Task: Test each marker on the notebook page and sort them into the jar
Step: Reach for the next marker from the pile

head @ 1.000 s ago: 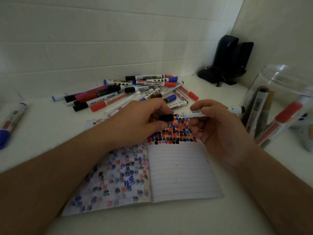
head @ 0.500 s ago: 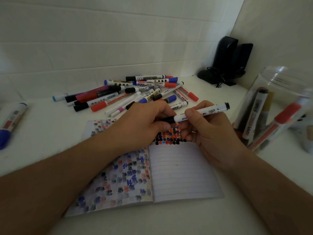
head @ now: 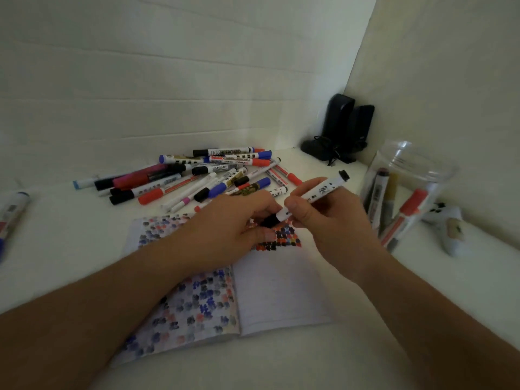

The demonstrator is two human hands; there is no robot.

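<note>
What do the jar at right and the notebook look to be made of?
Jar: clear glass or plastic, glossy; markers show through its wall, and which of the two cannot be told. Notebook: matte ruled paper, thin; ink blotches on the left page look bled through.

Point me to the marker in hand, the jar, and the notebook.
marker (head: 315,194), head view, on the white barrel between the hands.
jar (head: 439,175), head view, on the clear rim at the right.
notebook (head: 281,288), head view, on the blank lined right page.
</note>
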